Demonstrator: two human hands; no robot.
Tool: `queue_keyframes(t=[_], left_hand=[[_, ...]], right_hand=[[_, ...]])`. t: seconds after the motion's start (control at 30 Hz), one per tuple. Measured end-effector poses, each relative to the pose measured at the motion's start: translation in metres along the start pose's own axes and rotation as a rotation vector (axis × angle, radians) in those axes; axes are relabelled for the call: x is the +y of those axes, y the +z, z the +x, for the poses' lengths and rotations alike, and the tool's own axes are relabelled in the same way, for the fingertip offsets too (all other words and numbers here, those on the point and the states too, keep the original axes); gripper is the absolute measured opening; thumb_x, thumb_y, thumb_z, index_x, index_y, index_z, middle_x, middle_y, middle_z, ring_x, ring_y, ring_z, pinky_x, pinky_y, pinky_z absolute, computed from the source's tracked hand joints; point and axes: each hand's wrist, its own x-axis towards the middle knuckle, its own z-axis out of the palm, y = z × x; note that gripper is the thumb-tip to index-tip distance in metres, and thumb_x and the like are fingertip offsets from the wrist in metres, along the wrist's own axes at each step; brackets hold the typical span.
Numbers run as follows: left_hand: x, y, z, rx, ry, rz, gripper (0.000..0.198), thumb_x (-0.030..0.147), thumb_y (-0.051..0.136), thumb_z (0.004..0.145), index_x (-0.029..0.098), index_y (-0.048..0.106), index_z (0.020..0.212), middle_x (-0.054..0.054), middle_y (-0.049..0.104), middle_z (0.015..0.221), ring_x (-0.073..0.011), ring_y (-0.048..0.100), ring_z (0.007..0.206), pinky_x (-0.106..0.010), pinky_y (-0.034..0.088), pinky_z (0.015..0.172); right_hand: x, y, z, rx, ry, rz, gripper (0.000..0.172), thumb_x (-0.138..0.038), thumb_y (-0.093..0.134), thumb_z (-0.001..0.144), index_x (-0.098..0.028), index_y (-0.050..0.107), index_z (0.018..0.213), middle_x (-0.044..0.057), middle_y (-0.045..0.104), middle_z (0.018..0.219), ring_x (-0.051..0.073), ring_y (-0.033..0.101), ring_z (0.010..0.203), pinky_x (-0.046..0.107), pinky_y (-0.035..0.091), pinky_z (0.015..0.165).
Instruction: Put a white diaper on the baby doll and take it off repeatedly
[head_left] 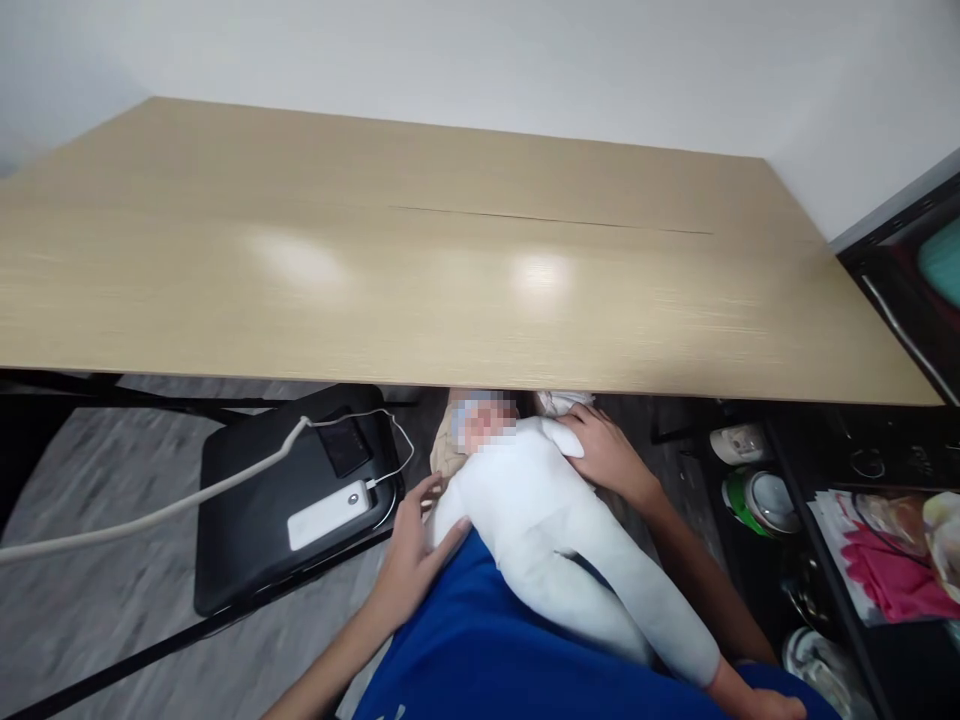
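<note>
On the blue clothing (457,650) over the lap, a white-clad doll (517,500) is supported, its legs slanting to the right. One arm is gripped between thumb and fingers by the left hand (416,535); the other sleeve is touched by the right hand (604,450), whose grip cannot be told. A sideways slide could be caused by uneven support. Farther off, the head could be knocked against the table (450,300) edge, being so near it, if lifted carelessly.

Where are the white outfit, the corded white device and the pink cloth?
White outfit (521,505): head view, front of torso.
White device (328,516): head view, its top face.
Pink cloth (892,580): head view, its middle.
</note>
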Motion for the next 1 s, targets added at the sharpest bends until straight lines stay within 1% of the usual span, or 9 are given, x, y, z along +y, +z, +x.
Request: queue_keyframes(t=[0.07,0.13,0.23,0.33,0.4,0.5,0.67,0.87,1.0], left_hand=[[-0.017,0.001,-0.002,-0.117,-0.09,-0.016,0.062,0.06,0.075,0.093,0.017,0.065,0.136,-0.016,0.077,0.128,-0.0377,0.075,0.117,-0.057,0.062,0.103],[-0.014,-0.001,-0.005,-0.16,-0.079,-0.028,0.05,0.056,0.075,0.09,0.017,0.071,0.121,-0.013,0.08,0.115,-0.0362,0.077,0.107,-0.054,0.064,0.096],[0.01,-0.009,-0.01,-0.103,-0.019,-0.022,0.035,0.044,0.072,0.087,0.018,0.072,0.111,-0.009,0.08,0.104,-0.0333,0.077,0.096,-0.048,0.065,0.086],[0.03,-0.022,-0.017,-0.074,0.041,0.0,0.033,0.036,0.068,0.085,0.019,0.072,0.113,-0.007,0.078,0.102,-0.0311,0.076,0.092,-0.043,0.064,0.079],[0.033,-0.03,-0.019,-0.086,0.103,0.027,0.03,0.034,0.069,0.084,0.021,0.071,0.111,-0.006,0.076,0.099,-0.0297,0.074,0.089,-0.041,0.063,0.076],[0.026,-0.04,-0.016,-0.091,0.226,0.06,0.026,0.035,0.071,0.083,0.022,0.069,0.105,-0.005,0.073,0.093,-0.028,0.07,0.083,-0.039,0.061,0.071],[0.019,-0.051,-0.002,-0.108,0.334,0.069,0.028,0.035,0.074,0.084,0.022,0.066,0.107,-0.008,0.074,0.102,-0.0281,0.072,0.087,-0.036,0.061,0.07],[0.034,-0.057,0.011,-0.07,0.453,0.056,0.03,0.034,0.077,0.087,0.022,0.068,0.113,-0.009,0.076,0.107,-0.0307,0.077,0.093,-0.038,0.064,0.074],[0.041,-0.055,0.015,-0.047,0.506,0.038,0.032,0.03,0.079,0.088,0.02,0.067,0.116,-0.008,0.075,0.109,-0.0282,0.077,0.094,-0.035,0.063,0.076]], right_hand=[[-0.003,-0.002,0.003,0.029,-0.031,-0.022,0.022,-0.026,0.062,0.107,-0.022,0.076,0.124,0.012,0.073,0.125,0.03,0.065,0.121,0.044,0.048,0.11],[-0.005,-0.006,0.003,0.052,-0.055,-0.042,0.021,-0.026,0.062,0.107,-0.021,0.076,0.123,0.012,0.073,0.123,0.031,0.064,0.12,0.045,0.048,0.107],[-0.009,-0.015,-0.005,0.108,-0.079,-0.039,0.025,-0.026,0.064,0.105,-0.022,0.074,0.128,0.012,0.072,0.123,0.031,0.062,0.119,0.045,0.047,0.102],[-0.012,-0.029,-0.019,0.179,-0.119,-0.02,0.029,-0.023,0.064,0.103,-0.024,0.072,0.131,0.011,0.072,0.122,0.031,0.062,0.116,0.045,0.047,0.1],[-0.015,-0.039,-0.028,0.231,-0.158,-0.027,0.032,-0.02,0.063,0.101,-0.023,0.072,0.131,0.01,0.071,0.12,0.031,0.063,0.113,0.045,0.047,0.098],[-0.019,-0.051,-0.036,0.295,-0.193,-0.04,0.036,-0.016,0.064,0.097,-0.024,0.072,0.131,0.01,0.071,0.117,0.03,0.063,0.108,0.046,0.047,0.096],[-0.023,-0.067,-0.039,0.365,-0.205,-0.016,0.041,-0.015,0.067,0.093,-0.024,0.071,0.133,0.01,0.07,0.117,0.03,0.065,0.109,0.047,0.051,0.097],[-0.026,-0.079,-0.05,0.512,-0.163,0.018,0.05,-0.017,0.069,0.09,-0.03,0.07,0.138,0.008,0.068,0.118,0.03,0.066,0.107,0.049,0.056,0.096],[-0.028,-0.085,-0.058,0.621,-0.157,0.015,0.046,-0.021,0.069,0.093,-0.031,0.072,0.138,0.008,0.067,0.117,0.029,0.066,0.106,0.049,0.059,0.093]])
